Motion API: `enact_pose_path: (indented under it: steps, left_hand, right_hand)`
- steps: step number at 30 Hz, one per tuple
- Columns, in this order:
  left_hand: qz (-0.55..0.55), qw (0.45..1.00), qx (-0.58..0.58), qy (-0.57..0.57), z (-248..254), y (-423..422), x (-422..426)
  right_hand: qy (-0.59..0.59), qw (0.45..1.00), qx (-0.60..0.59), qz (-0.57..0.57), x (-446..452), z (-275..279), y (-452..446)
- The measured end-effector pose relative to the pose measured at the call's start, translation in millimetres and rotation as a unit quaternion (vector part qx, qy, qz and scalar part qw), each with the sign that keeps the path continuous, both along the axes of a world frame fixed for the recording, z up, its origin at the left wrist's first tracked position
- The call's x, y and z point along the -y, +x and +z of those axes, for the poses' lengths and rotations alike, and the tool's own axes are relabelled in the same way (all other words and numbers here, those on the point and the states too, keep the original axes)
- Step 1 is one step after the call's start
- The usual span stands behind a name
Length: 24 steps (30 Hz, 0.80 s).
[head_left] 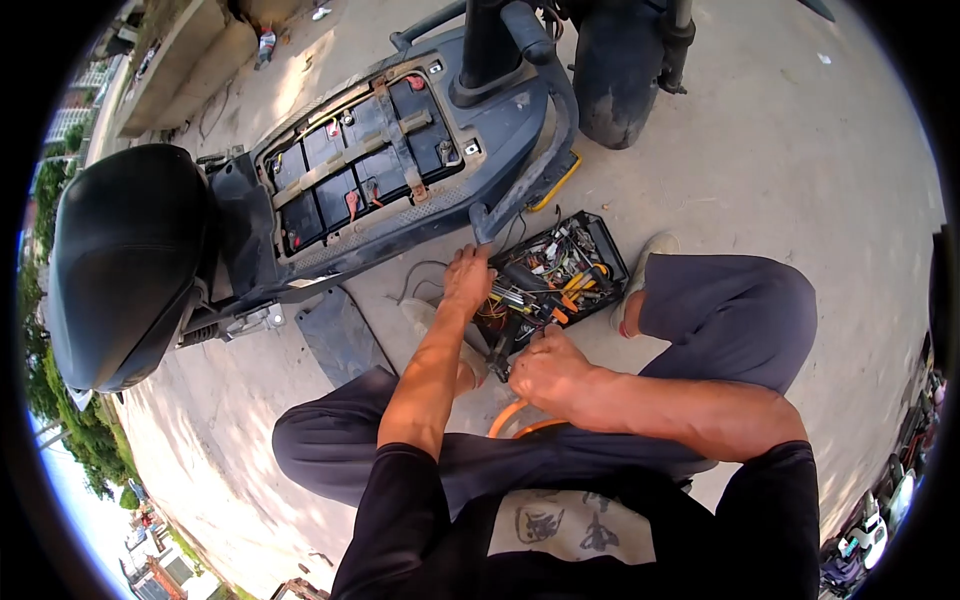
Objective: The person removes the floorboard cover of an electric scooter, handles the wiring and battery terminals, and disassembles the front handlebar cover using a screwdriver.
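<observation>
My left hand (pixel 467 280) has its fingers curled at the near left edge of a black toolbox (pixel 617 262), just below the scooter's footrest bar (pixel 484 224). What those fingers hold, if anything, is hidden. My right hand (pixel 548 370) is closed in a fist at the box's near side. Beside its fingers is a dark tool-like piece (pixel 502 352) whose kind I cannot tell. An orange hose or cable (pixel 508 416) curves below that hand. Loose tools and small parts (pixel 565 255) fill the box, including yellow-handled pliers (pixel 584 284).
An electric scooter (pixel 520 110) stands ahead, its floor compartment open over several dark batteries (pixel 345 165) crossed by metal straps. Its seat (pixel 130 265) is at the left. A dark flat panel (pixel 343 335) lies on the concrete beside my left foot. Thin black wires (pixel 418 268) trail near the box.
</observation>
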<state>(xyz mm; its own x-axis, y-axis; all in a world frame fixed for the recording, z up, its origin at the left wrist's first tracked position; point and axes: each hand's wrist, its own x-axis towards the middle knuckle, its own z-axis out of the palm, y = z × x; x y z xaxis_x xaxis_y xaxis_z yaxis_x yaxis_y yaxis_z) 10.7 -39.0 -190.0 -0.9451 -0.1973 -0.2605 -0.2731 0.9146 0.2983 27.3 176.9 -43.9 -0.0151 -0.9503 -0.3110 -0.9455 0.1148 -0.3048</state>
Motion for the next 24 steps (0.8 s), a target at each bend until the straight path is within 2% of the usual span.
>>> enact_pose_path:
  steps: [3, 5, 7, 10, 13, 16, 20, 22, 23, 24]
  left_hand:
    - [-0.04, 0.997, 0.008, -0.071, -37, -1, 8]
    - [-0.049, 0.996, 0.02, -0.07, -39, -4, 6]
    - [-0.055, 0.996, 0.026, -0.068, -37, -2, 8]
    - [-0.033, 0.998, 0.002, -0.044, -23, 0, 8]
    - [0.062, 0.997, 0.053, 0.004, 1, -6, 3]
    - [0.049, 0.99, 0.125, 0.039, 35, -15, 2]
    - [0.061, 0.992, 0.067, 0.085, 72, -28, -13]
    - [0.087, 0.988, -0.002, 0.126, 81, -33, -22]
    - [0.053, 0.986, 0.046, 0.151, 80, -41, -18]
    - [0.073, 0.952, 0.136, 0.264, 67, -45, -14]
  right_hand:
    - [0.016, 0.999, 0.04, -0.001, 0, -9, 2]
    - [0.026, 0.994, 0.097, -0.043, -4, 26, -11]
    - [0.048, 0.996, 0.068, -0.041, -6, 20, -11]
    - [-0.009, 0.999, 0.002, -0.052, -14, 20, -12]
    - [-0.049, 0.996, -0.006, -0.074, -18, 38, -21]
    - [-0.023, 0.996, 0.055, -0.066, -10, 41, -26]
    - [-0.016, 0.996, 0.057, -0.068, 0, 48, -35]
    - [-0.048, 0.988, 0.071, -0.128, 4, 40, -40]
    - [-0.066, 0.983, 0.077, -0.154, 6, 36, -44]
    - [-0.035, 0.97, 0.12, -0.207, 9, 37, -48]
